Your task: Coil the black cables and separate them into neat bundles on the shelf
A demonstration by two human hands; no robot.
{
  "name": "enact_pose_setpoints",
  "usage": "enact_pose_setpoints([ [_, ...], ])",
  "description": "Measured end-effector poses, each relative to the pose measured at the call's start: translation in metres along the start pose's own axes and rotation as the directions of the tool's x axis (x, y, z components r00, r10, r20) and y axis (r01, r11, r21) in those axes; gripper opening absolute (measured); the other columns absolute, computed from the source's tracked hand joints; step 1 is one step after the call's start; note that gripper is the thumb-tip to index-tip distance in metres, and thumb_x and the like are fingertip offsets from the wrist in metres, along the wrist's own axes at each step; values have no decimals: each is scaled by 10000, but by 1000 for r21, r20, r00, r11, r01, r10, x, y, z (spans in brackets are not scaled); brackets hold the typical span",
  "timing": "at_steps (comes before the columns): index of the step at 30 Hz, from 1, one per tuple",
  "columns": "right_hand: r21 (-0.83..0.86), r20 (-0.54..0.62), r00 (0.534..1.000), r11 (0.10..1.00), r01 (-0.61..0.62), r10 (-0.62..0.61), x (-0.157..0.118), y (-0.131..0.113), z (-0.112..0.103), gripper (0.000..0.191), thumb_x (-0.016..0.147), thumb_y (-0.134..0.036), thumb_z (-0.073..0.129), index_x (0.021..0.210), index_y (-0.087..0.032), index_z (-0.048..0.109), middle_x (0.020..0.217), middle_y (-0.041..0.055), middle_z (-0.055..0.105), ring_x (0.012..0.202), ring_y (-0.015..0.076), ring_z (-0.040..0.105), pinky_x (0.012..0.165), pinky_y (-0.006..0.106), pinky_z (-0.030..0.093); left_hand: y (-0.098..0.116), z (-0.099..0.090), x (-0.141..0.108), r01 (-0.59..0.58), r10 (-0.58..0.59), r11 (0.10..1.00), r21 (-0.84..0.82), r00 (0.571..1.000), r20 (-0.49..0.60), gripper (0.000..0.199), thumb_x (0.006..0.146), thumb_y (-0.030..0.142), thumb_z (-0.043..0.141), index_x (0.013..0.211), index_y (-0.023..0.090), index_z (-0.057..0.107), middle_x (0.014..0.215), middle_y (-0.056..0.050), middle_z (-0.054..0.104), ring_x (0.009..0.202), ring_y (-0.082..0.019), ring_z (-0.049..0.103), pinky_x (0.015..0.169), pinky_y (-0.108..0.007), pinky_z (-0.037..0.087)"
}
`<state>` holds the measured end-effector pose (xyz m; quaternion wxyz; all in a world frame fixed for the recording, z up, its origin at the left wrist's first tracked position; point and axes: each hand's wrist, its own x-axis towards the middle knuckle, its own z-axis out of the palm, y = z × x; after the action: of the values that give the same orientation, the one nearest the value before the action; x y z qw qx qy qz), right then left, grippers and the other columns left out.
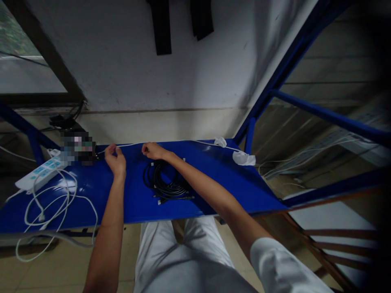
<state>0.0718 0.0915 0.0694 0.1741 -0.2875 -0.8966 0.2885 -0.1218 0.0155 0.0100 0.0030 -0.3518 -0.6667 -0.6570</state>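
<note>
My left hand [116, 161] is raised over the back left of the blue table, palm turned up, with a gap between its curved fingers and thumb; I see nothing in it. To its right, my right hand [153, 150] is closed, fingertips curled in, and whatever they may hold is hidden. Behind both hands a white cable [131, 144] runs along the table's back edge; whether a hand touches it I cannot tell. Just below my right hand lies a heap of coiled black cables [166, 185] with light metal plugs, partly covered by my right forearm.
On the left, a white power strip [41, 175] lies beside looped white cables [65, 203], some hanging over the front edge. A pixelated patch covers things behind it. Crumpled white pieces [244, 158] sit at the back right. Blue frame bars [250, 134] rise beside the blue table [220, 195].
</note>
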Motion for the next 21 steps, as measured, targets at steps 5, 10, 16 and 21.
enact_pose_setpoints([
  [5, 46, -26, 1000, 999, 20, -18, -8, 6, 4, 327, 1062, -69, 594, 1364, -143, 696, 1255, 125, 812, 1147, 190, 768, 1013, 282, 555, -13, -8, 2, 173, -152, 968, 183, 981, -122, 442, 933, 71, 613, 1369, 116, 559, 1432, -193, 591, 1483, -320, 458, 1278, -483, 342],
  [10, 40, -212, 976, 997, 67, -57, -60, 32, -22, 248, 1111, -150, 557, 1305, -162, 711, 1299, 126, 788, 1188, 221, 745, 1066, 353, 548, -15, -8, -1, 230, -202, 947, 226, 969, -142, 510, 846, -6, 580, 1333, 132, 519, 1415, -176, 537, 1504, -345, 381, 1295, -493, 297],
  [16, 27, -319, 948, 1000, -4, 13, -138, 69, -52, 212, 1119, -241, 589, 1265, -169, 725, 1266, 136, 799, 1168, 247, 756, 1048, 385, 549, -16, -14, 2, 279, -256, 926, 254, 959, -117, 478, 765, -24, 552, 1208, 146, 491, 1343, -170, 535, 1486, -379, 393, 1285, -528, 290],
  [21, 60, -408, 913, 998, 13, 13, -174, 87, -54, 220, 1126, -277, 554, 1219, -173, 725, 1146, 103, 817, 1068, 237, 764, 969, 357, 555, -19, -18, 6, 292, -273, 909, 297, 956, -104, 498, 733, -12, 560, 1198, 144, 474, 1361, -197, 506, 1504, -396, 387, 1277, -541, 291],
])
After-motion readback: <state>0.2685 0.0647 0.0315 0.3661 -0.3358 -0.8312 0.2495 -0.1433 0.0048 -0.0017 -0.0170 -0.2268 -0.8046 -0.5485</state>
